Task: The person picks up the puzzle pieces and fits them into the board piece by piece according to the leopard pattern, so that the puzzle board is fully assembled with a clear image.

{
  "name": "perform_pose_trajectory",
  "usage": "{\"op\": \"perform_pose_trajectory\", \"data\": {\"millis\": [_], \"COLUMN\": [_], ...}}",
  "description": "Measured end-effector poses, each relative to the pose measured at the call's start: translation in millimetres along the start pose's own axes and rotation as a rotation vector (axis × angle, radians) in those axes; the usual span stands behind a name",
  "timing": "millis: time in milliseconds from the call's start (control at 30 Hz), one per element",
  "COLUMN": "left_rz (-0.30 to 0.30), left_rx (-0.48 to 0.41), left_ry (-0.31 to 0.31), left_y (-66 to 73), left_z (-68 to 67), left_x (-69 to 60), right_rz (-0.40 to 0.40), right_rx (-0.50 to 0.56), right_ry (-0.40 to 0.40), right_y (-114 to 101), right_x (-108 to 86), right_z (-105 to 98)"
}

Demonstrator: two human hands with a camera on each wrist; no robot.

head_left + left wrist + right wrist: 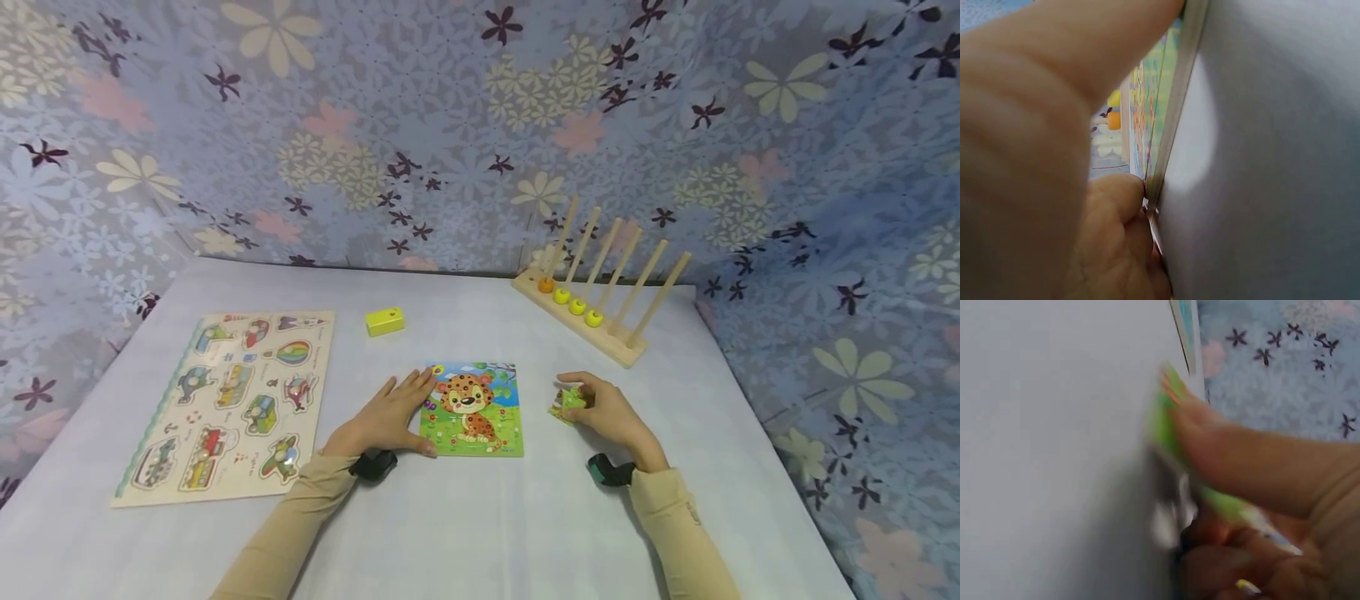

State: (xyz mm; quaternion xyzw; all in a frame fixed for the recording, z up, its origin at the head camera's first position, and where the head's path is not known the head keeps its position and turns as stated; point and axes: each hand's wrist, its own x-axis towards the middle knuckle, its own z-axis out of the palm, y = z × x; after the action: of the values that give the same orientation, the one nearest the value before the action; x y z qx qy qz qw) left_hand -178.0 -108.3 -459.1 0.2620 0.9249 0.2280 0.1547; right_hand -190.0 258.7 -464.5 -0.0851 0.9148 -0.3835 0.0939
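A square leopard puzzle (480, 412) lies flat on the white table, its picture looking whole. My left hand (382, 417) rests at its left side, fingers extended, with thumb and fingertips on the edge. The left wrist view shows the puzzle's pale side edge (1179, 94) between thumb and fingers. To the right of the puzzle, my right hand (611, 414) pinches small green puzzle pieces (570, 403) between thumb and fingers. Those pieces are blurred in the right wrist view, and the hand partly hides them; how many there are I cannot tell.
A wooden peg puzzle board (243, 333) with vehicle pictures lies on the left. Behind the leopard puzzle sits a yellow block (385, 322). A wooden stand (622, 350) with upright rods and several beads stands at the back right, before a flowered cloth (450, 125).
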Motion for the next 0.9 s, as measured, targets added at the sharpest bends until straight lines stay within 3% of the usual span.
{"op": "perform_pose_trajectory", "data": {"millis": [67, 167, 267, 333, 567, 900], "left_rz": [0.001, 0.001, 0.003, 0.005, 0.001, -0.01], "left_rx": [0.004, 0.013, 0.023, 0.023, 0.022, 0.012], "left_ry": [-0.003, -0.009, -0.009, -0.007, -0.004, -0.003], "left_y": [0.2, -0.2, -1.6, -1.8, -0.8, -1.6], "left_z": [0.5, 1.8, 3.1, 2.8, 0.5, 0.2], "left_x": [0.8, 2.6, 3.8, 3.9, 3.1, 1.5], "right_rz": [0.04, 0.034, -0.019, -0.056, -0.078, -0.104], "right_rx": [0.074, 0.231, 0.399, 0.454, 0.409, 0.214], "right_ry": [0.018, 0.023, -0.037, -0.081, -0.108, -0.093], "right_y": [-3.6, -7.9, -14.3, -19.6, -37.5, -37.9], "right_x": [9.9, 15.7, 13.8, 12.4, 10.0, 13.3], "right_z": [9.7, 21.3, 30.0, 36.7, 56.7, 66.4]}}
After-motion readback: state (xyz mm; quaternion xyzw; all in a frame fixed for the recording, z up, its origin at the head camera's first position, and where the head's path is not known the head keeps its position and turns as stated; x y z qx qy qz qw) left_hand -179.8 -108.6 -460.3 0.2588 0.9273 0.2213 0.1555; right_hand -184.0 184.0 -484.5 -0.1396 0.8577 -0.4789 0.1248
